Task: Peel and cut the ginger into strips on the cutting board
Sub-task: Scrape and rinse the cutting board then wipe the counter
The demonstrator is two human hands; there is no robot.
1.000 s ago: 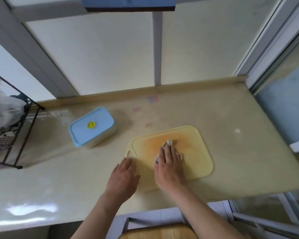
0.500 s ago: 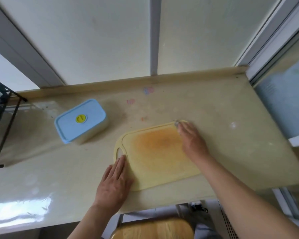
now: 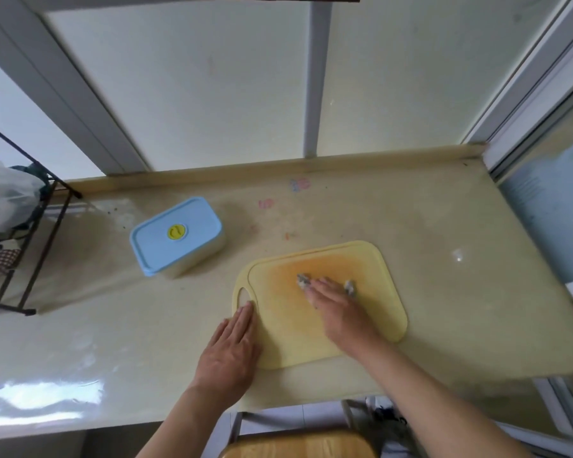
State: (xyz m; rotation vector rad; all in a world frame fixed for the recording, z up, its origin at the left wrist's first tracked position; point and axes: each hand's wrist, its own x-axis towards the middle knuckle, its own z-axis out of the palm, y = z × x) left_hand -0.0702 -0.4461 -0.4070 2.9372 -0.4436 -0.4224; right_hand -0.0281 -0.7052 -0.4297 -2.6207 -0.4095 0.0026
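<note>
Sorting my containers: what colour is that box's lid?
Lid is light blue with a yellow centre badge; head view.

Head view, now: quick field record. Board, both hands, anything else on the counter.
cutting board: yellow, orange-stained middle, flat on the counter, handle hole at left
left hand: flat, fingers straight, at the board's left edge by the hole
right hand: flat on the board, fingers straight, pressing greyish pieces
greyish pieces: two bits show past the fingers; too blurred to identify
box: blue lid on, behind-left of the board, apart from it
knife, peeler: none in view
</note>
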